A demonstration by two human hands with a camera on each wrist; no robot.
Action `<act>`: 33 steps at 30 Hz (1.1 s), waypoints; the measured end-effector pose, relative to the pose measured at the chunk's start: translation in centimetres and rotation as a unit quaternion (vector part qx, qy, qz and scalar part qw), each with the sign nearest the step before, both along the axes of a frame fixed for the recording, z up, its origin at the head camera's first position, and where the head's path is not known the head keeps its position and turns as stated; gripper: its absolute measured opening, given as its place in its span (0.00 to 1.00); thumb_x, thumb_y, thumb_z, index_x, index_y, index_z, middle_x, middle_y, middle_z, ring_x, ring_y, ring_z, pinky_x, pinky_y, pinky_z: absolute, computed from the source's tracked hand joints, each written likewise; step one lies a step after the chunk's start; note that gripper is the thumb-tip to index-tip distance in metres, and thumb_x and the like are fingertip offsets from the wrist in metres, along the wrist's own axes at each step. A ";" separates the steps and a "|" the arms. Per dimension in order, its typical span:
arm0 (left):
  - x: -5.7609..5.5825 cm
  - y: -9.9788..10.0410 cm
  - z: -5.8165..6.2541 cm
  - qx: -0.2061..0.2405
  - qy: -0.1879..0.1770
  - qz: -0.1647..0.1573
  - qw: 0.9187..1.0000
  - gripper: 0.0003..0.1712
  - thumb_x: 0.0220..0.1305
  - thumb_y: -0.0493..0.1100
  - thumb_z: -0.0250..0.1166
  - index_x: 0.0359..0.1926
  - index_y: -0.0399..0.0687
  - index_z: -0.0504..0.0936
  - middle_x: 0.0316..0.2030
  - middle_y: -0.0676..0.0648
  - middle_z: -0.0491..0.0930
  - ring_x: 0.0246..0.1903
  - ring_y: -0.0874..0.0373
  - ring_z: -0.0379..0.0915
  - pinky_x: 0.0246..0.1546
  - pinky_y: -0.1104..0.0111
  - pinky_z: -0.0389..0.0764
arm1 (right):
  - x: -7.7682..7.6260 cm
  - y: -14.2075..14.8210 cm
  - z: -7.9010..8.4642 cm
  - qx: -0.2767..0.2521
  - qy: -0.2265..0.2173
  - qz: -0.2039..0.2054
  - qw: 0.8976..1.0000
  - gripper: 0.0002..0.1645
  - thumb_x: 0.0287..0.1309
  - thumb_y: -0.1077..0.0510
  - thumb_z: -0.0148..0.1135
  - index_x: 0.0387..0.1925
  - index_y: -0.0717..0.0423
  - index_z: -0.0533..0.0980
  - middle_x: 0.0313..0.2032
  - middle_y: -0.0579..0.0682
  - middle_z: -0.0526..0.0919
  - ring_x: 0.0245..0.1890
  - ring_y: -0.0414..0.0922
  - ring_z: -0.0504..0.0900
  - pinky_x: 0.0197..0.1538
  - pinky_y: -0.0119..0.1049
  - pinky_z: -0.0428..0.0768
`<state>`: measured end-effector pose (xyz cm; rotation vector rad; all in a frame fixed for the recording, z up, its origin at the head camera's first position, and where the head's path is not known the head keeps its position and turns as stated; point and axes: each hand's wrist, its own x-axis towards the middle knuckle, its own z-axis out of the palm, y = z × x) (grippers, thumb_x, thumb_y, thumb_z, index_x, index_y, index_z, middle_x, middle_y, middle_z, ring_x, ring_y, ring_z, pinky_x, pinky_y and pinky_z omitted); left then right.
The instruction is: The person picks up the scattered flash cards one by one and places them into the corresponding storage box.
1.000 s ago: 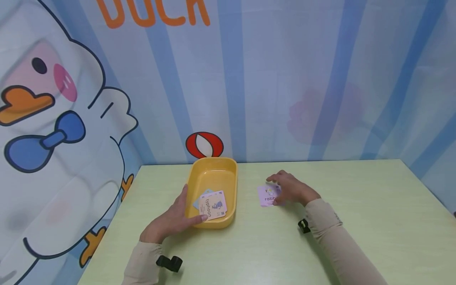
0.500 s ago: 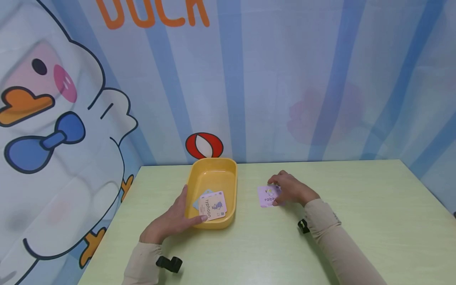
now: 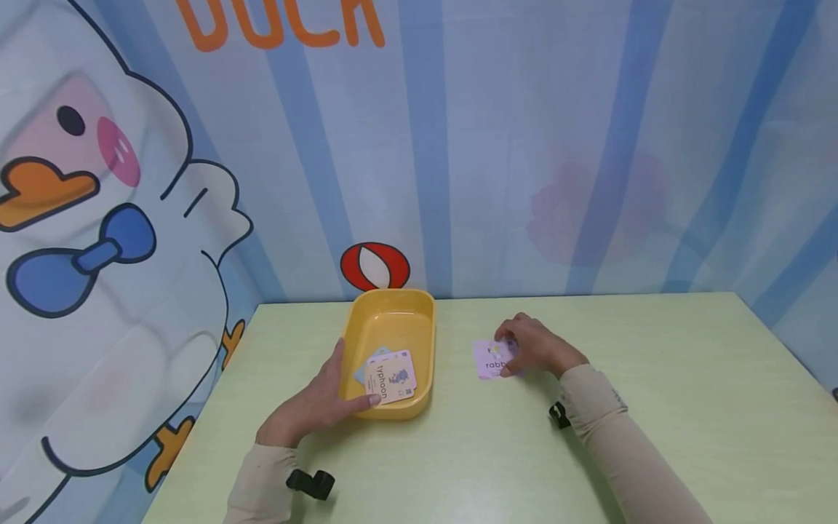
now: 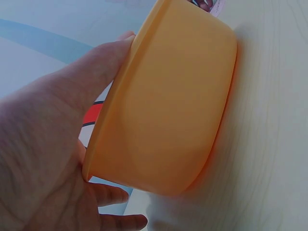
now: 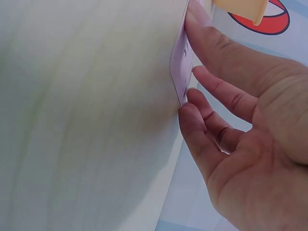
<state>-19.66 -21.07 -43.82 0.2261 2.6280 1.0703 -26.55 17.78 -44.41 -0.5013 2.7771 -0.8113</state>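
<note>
My right hand (image 3: 538, 346) has its thumb and fingers at opposite edges of a lilac flash card (image 3: 489, 358) printed "rabb…", with the rest of the word covered by the hand. In the right wrist view, the card (image 5: 180, 65) is pinched edge-on between thumb and fingertips, right at the tabletop. My left hand (image 3: 314, 407) holds the near left corner of a yellow plastic tray (image 3: 427, 356), thumb over the front rim. Inside the tray lie a "typhoon" card (image 3: 390, 378) and, partly beneath it, a light blue card (image 3: 359, 374).
The pale wood-grain table (image 3: 497, 458) meets a blue striped backdrop (image 3: 497, 145) along its back edge. A large cartoon duck (image 3: 157, 349) is printed on the left side. Black straps with small devices hang at both wrists.
The right fingers have closed in towards the thumb over the lilac card. The card, the tray and the left hand stay where they were.
</note>
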 end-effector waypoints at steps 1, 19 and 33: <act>0.0 0.0 0.0 0.001 0.000 0.000 1.000 0.73 0.56 0.66 0.72 0.81 0.52 0.28 0.80 0.42 0.41 0.76 0.42 0.46 0.73 0.39 0.53 | 0.0 0.0 0.0 -0.001 0.000 0.000 1.000 0.33 0.44 0.60 0.83 0.53 0.60 0.78 0.51 0.57 0.75 0.48 0.51 0.73 0.57 0.49 0.75; -0.1 -0.1 0.1 0.004 -0.002 -0.004 1.000 0.73 0.56 0.66 0.72 0.81 0.50 0.28 0.80 0.40 0.41 0.76 0.41 0.45 0.73 0.38 0.53 | -0.1 0.0 -0.2 0.008 0.000 -0.003 1.000 0.31 0.45 0.60 0.83 0.51 0.60 0.76 0.49 0.56 0.74 0.48 0.51 0.71 0.59 0.50 0.74; 0.0 -0.1 0.1 0.000 -0.003 -0.003 1.000 0.73 0.56 0.67 0.72 0.81 0.50 0.28 0.80 0.40 0.40 0.76 0.41 0.45 0.73 0.38 0.53 | -0.3 -0.1 -0.1 0.022 0.004 0.005 1.000 0.33 0.44 0.59 0.83 0.52 0.60 0.76 0.49 0.55 0.74 0.48 0.51 0.71 0.58 0.49 0.74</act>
